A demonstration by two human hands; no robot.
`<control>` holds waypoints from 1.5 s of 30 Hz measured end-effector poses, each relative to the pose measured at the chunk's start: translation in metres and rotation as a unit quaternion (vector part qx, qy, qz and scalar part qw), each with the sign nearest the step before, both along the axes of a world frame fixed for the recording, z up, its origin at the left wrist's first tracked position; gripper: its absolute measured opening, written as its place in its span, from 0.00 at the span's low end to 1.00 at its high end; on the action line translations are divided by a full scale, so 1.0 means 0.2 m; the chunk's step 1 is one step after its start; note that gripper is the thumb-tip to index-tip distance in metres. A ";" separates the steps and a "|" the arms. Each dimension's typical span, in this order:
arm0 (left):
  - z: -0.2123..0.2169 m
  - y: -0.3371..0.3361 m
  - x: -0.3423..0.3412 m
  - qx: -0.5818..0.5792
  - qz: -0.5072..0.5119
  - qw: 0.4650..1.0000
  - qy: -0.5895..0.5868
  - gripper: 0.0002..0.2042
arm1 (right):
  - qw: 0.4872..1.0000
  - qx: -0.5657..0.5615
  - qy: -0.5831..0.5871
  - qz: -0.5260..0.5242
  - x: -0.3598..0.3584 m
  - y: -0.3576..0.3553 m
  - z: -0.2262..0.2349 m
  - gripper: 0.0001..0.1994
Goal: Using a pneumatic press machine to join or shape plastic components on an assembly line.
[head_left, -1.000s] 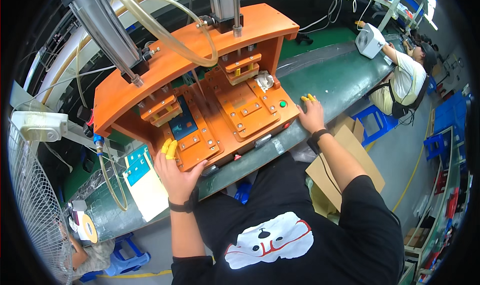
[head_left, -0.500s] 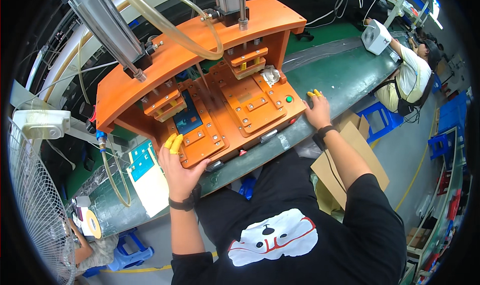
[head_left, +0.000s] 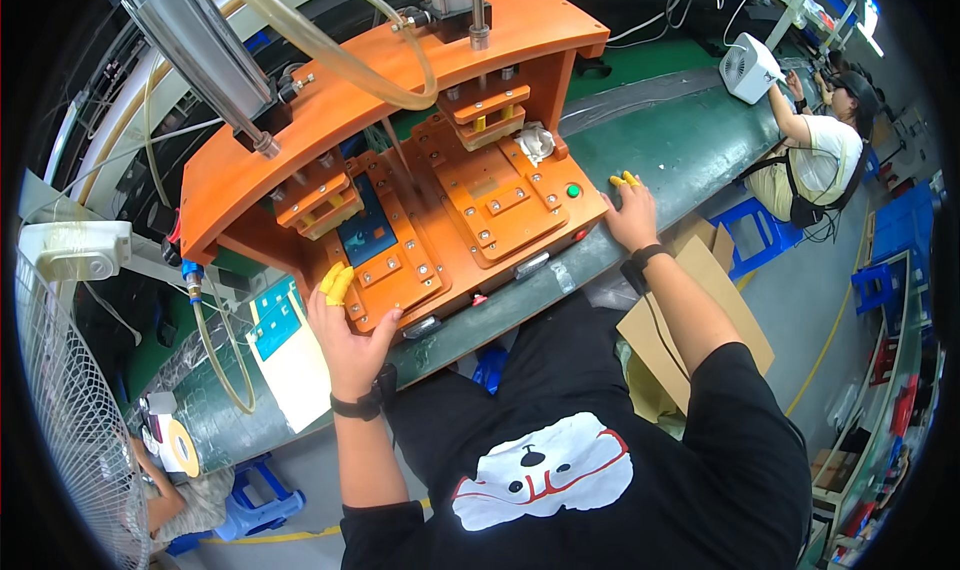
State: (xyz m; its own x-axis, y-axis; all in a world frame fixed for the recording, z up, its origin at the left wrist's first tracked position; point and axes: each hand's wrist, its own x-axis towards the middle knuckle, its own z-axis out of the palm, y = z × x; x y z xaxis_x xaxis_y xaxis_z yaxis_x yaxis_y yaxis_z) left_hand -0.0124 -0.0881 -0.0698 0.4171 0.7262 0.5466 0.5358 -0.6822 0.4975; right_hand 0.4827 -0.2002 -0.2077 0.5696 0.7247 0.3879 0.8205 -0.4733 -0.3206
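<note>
In front of me stands an orange press [head_left: 400,55] with two metal cylinders above its two stations. A dark blue flat panel [head_left: 367,227] lies in the left station, partly under the raised pressing block [head_left: 325,210]. The right station's plate [head_left: 500,210] holds no such panel. My left hand [head_left: 348,340], with yellow finger cots on two fingers, rests at the left front corner of the base, thumb and fingers apart. At the base's right front corner is my right hand [head_left: 632,220], its fingers spread, also with yellow finger cots. Neither hand holds anything.
A green button [head_left: 573,191] sits on the base near my right hand. Left of the press, blue panels [head_left: 277,325] lie on a pale sheet. A fan cage [head_left: 75,410] stands at far left, cardboard [head_left: 700,320] at right. A co-worker [head_left: 825,155] sits beyond a blue stool [head_left: 755,235].
The whole view has shifted slightly, so the press appears a little farther left. Both hands stay at the base's corners. The co-worker at right has changed posture, with a hand raised.
</note>
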 end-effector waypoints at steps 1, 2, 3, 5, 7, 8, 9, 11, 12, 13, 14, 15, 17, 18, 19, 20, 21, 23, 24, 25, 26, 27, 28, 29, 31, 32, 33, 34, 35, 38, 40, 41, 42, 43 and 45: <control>0.01 0.00 0.00 -0.004 0.000 1.000 -0.003 0.36 | 1.000 -0.009 -0.003 -0.005 0.00 0.00 0.00 0.25; 0.01 -0.01 0.01 0.009 0.004 1.000 0.011 0.37 | 1.000 0.002 -0.001 0.000 0.00 0.00 0.00 0.25; 0.02 -0.01 0.01 0.019 0.006 1.000 0.023 0.38 | 1.000 0.006 -0.002 0.001 0.00 0.00 0.00 0.25; 0.03 -0.02 0.02 0.029 0.009 0.999 0.034 0.39 | 1.000 0.009 -0.003 0.001 0.00 0.00 0.00 0.25; 0.04 -0.02 0.03 0.026 0.009 0.999 0.034 0.40 | 1.000 0.006 -0.007 -0.001 0.00 0.00 0.00 0.25; 0.04 -0.02 0.03 0.021 0.008 0.999 0.035 0.42 | 1.000 0.007 -0.002 0.000 0.00 0.00 0.00 0.24; 0.04 -0.02 0.03 0.025 0.009 0.999 0.045 0.43 | 1.000 0.008 -0.002 0.000 0.00 0.00 -0.01 0.24; 0.04 -0.02 0.03 0.030 0.008 0.998 0.058 0.44 | 1.000 0.007 -0.002 0.000 0.00 0.00 -0.01 0.24; 0.04 -0.03 0.03 0.028 0.008 0.997 0.065 0.45 | 1.000 0.005 -0.004 0.000 0.00 0.00 -0.01 0.24; 0.04 -0.03 0.03 0.023 0.012 0.997 0.066 0.45 | 1.000 0.005 -0.005 0.001 0.00 0.00 -0.01 0.24; 0.04 -0.03 0.04 0.020 0.013 0.998 0.064 0.45 | 1.000 0.006 -0.005 0.001 0.00 0.00 -0.01 0.24; 0.04 -0.02 0.04 0.017 0.014 0.998 0.061 0.45 | 1.000 0.008 -0.006 0.001 0.00 0.00 0.00 0.24; 0.04 -0.02 0.05 0.005 0.021 0.998 0.061 0.45 | 1.000 0.008 -0.005 0.001 0.00 0.00 0.00 0.24; 0.04 -0.02 0.05 -0.001 0.024 0.998 0.061 0.45 | 1.000 0.007 -0.004 0.001 0.00 0.00 0.00 0.24; 0.04 -0.02 0.05 0.004 0.026 0.998 0.063 0.45 | 1.000 0.007 -0.006 0.001 0.00 0.00 0.00 0.24; 0.03 -0.02 0.05 0.009 0.028 0.997 0.065 0.45 | 1.000 0.006 -0.004 0.002 0.00 0.00 0.00 0.24; 0.03 -0.02 0.05 0.014 0.031 0.997 0.068 0.45 | 1.000 0.006 -0.006 0.003 0.00 0.00 0.00 0.24; 0.02 -0.03 0.05 0.020 0.037 0.997 0.065 0.45 | 1.000 0.003 -0.005 0.008 0.00 -0.01 0.00 0.24; 0.01 -0.02 0.05 0.021 0.042 0.997 0.064 0.46 | 1.000 0.003 -0.002 0.011 0.00 -0.01 0.00 0.24; 0.00 -0.02 0.05 0.026 0.042 0.997 0.064 0.46 | 1.000 0.002 0.001 0.014 0.00 -0.01 0.00 0.24; 0.00 -0.02 0.04 0.026 0.042 0.997 0.064 0.45 | 1.000 0.007 -0.007 0.016 0.00 -0.01 0.00 0.24; -0.01 -0.03 0.04 0.021 0.043 0.997 0.065 0.45 | 1.000 0.011 -0.016 0.017 0.00 -0.01 -0.01 0.24; -0.01 -0.03 0.03 0.018 0.041 0.997 0.060 0.45 | 0.999 0.018 -0.031 0.018 0.00 -0.01 0.00 0.24; -0.01 -0.03 0.03 0.011 0.040 0.998 0.054 0.45 | 1.000 0.007 -0.014 0.018 0.00 -0.01 0.00 0.24; -0.01 -0.01 0.03 0.009 0.038 0.998 0.047 0.44 | 1.000 0.002 -0.007 0.014 -0.01 -0.01 0.03 0.25; -0.01 -0.01 0.03 0.009 0.038 0.998 0.050 0.44 | 1.000 -0.022 0.014 0.012 -0.01 -0.01 0.05 0.29; -0.01 -0.02 0.03 0.007 0.037 0.998 0.053 0.44 | 0.999 -0.043 0.020 0.023 0.00 -0.01 0.08 0.30; 0.00 -0.02 0.03 -0.007 0.028 0.998 0.050 0.44 | 0.997 -0.066 0.029 0.027 0.00 -0.01 0.11 0.32; 0.00 -0.01 0.03 -0.009 0.031 0.997 0.066 0.44 | 0.992 -0.112 0.046 0.019 0.02 0.00 0.15 0.34; 0.01 -0.02 0.04 -0.016 0.021 0.996 0.086 0.44 | 0.982 -0.132 0.105 0.085 0.15 0.12 0.28 0.36; 0.02 -0.02 0.04 -0.019 0.038 0.995 0.092 0.44 | 0.984 -0.091 0.099 0.118 0.26 0.32 0.33 0.34; 0.02 -0.03 0.04 -0.022 0.040 0.995 0.091 0.45 | 0.986 -0.031 0.077 0.142 0.31 0.44 0.34 0.33; 0.02 -0.02 0.04 -0.027 0.044 0.995 0.088 0.45 | 0.990 -0.028 0.049 0.126 0.35 0.57 0.34 0.32; 0.02 -0.02 0.04 -0.030 0.045 0.996 0.073 0.46 | 0.993 -0.023 0.015 0.112 0.40 0.70 0.35 0.31; 0.01 -0.03 0.04 -0.036 0.059 0.995 0.073 0.47 | 0.994 -0.008 -0.044 0.098 0.46 0.91 0.33 0.28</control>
